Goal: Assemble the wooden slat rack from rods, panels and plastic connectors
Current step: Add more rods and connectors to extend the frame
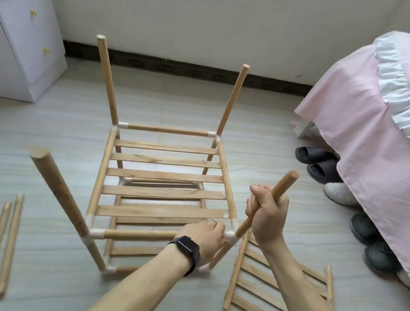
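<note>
Where the half-built rack (165,176) stands on the pale floor (66,132) mid-view, we see two slat levels joined by white plastic corner pcs, w/ three rods sticking up from the upper corners: two at the far side, one near-left. The right hand (267,214) is a closed fist round a fourth rod (281,187). This rod leans to the right & its lower end meets the near-right connector (233,230). The left hand (207,238), w/ a black watch (187,247) on the wrist, sits at that same corner, fingers curled onto the connector from the near side; how tight, we can't tell. A loose slat panel (279,290) lies flat on the floor just right of the rack, partly hidden by the right forearm. Two spare rods (10,245) lie side by side well to the left. A white cabinet (8,41) is far-left, a pink-covered bed (379,130) at right w/ shoes (316,163) beside it.
</note>
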Action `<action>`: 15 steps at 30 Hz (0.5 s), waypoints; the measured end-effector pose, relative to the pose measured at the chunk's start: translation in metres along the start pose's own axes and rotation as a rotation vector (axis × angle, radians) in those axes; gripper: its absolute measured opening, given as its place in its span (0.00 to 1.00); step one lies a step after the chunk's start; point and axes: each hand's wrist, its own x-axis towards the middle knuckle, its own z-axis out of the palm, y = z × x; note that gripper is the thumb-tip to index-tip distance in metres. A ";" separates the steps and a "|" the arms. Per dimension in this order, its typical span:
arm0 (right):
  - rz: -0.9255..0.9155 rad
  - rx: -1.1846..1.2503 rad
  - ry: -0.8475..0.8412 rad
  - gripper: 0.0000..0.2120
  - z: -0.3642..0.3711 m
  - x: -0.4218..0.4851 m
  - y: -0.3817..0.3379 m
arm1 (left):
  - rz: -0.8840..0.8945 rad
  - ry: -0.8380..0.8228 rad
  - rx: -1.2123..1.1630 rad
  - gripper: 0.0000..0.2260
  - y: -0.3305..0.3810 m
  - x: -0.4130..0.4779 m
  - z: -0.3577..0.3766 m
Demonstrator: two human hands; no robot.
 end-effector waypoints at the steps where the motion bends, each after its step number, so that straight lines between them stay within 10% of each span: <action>1: -0.001 -0.011 0.017 0.22 0.000 0.000 0.001 | -0.002 -0.013 -0.023 0.12 0.000 -0.005 -0.010; 10: -0.013 -0.043 0.154 0.20 0.009 -0.001 0.001 | -0.028 0.591 0.294 0.12 -0.058 -0.099 -0.204; 15: 0.015 -0.058 0.201 0.20 0.014 0.001 0.000 | -0.231 0.805 -0.336 0.09 -0.107 -0.167 -0.215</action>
